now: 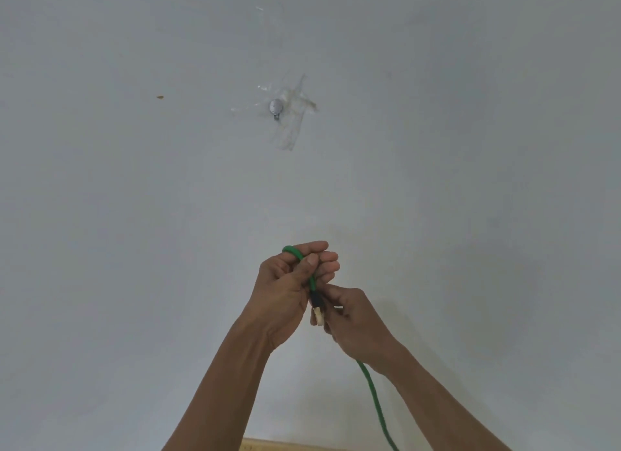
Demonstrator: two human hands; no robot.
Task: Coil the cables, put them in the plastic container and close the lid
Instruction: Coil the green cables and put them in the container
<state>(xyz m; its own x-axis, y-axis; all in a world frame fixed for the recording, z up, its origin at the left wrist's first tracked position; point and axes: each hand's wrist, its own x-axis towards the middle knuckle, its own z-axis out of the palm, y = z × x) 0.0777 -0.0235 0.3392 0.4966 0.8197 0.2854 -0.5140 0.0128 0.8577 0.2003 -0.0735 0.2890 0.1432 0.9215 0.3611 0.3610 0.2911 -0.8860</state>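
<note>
A green braided cable (374, 397) runs up from the bottom edge of the view into my two hands, held up in front of a white wall. My left hand (289, 292) is curled around a loop of the cable, with its thumb pressing the green cord. The cable's black and cream plug (317, 311) hangs between my palms. My right hand (356, 323) sits just below and to the right, fingers closed on the cord beside the plug. No plastic container is in view.
A small metal hook (276, 107) is stuck to the white wall (134, 215) with clear tape, above my hands. A strip of pale wooden surface (268, 445) shows at the bottom edge.
</note>
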